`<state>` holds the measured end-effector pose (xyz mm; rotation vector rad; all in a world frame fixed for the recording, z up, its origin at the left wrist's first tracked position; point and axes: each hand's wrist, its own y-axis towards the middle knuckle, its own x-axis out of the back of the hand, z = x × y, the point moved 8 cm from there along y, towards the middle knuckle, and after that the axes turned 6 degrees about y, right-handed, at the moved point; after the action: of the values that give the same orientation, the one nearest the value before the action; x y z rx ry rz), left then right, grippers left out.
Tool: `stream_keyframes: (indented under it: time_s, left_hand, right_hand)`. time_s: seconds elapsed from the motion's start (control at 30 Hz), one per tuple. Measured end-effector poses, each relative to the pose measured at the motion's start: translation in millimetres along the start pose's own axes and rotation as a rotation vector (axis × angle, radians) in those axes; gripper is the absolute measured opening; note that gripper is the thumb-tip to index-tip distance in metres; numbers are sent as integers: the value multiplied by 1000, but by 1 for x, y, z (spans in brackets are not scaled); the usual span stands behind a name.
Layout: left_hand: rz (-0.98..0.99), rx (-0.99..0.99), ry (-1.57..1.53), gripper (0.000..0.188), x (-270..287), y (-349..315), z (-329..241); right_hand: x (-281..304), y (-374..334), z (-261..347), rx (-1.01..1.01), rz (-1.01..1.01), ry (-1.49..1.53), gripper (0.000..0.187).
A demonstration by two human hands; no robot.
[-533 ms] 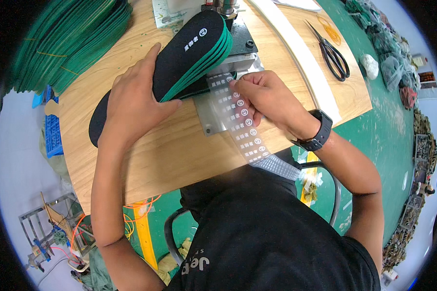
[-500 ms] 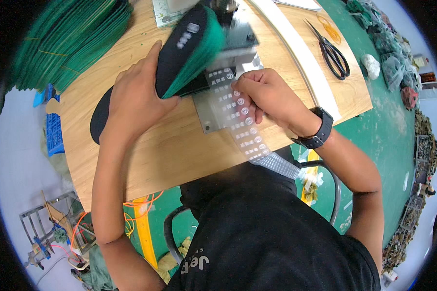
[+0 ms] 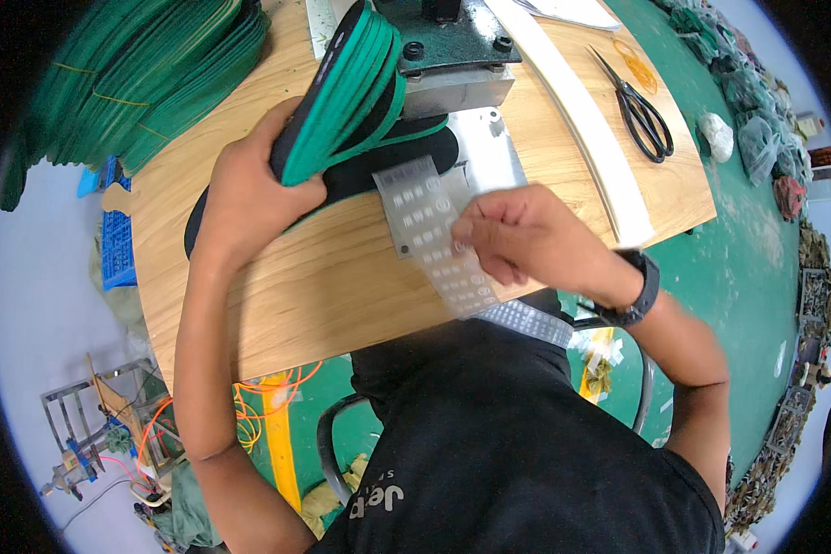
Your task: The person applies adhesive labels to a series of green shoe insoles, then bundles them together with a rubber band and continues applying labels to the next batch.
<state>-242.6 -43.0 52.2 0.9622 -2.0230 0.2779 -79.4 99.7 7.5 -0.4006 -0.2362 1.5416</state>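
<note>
A stack of insoles (image 3: 346, 102), black on top with green undersides, is gripped in my left hand (image 3: 254, 189) and tilted up on its side. Under it one insole (image 3: 379, 171) lies black side up, its rounded end on the metal plate (image 3: 489, 152) of a press. My right hand (image 3: 535, 235), thumb and fingertips pinched, holds the edge of a clear transfer strip (image 3: 434, 235) with rows of white prints. The strip's upper end lies close to the flat insole; whether they touch I cannot tell. Its lower length hangs over the table's front edge.
The press head (image 3: 457, 88) stands over the plate. Black scissors (image 3: 644, 120) and rubber bands (image 3: 635, 63) lie at the right, beside a curved white strip (image 3: 582, 120). Bundled green insoles (image 3: 148, 78) are piled at the far left of the wooden table (image 3: 342, 305).
My right hand has moved down and to the right, pulling the transfer strip away from the press. My left hand has tilted the insole stack further, showing its green sides and the flat insole.
</note>
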Motion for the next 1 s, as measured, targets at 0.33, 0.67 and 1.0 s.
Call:
stream_keyframes:
  time_s: [0.33, 0.67, 1.0]
  left_hand:
    - [-294, 79, -213, 30, 35, -15, 34]
    - [-240, 103, -231, 30, 28, -13, 38]
    - [-155, 68, -162, 35, 24, -10, 26]
  right_hand:
    - [26, 48, -2, -94, -205, -129, 28]
    - [29, 50, -2, -45, -241, -138, 30]
    - [30, 52, -3, -69, -280, -161, 26]
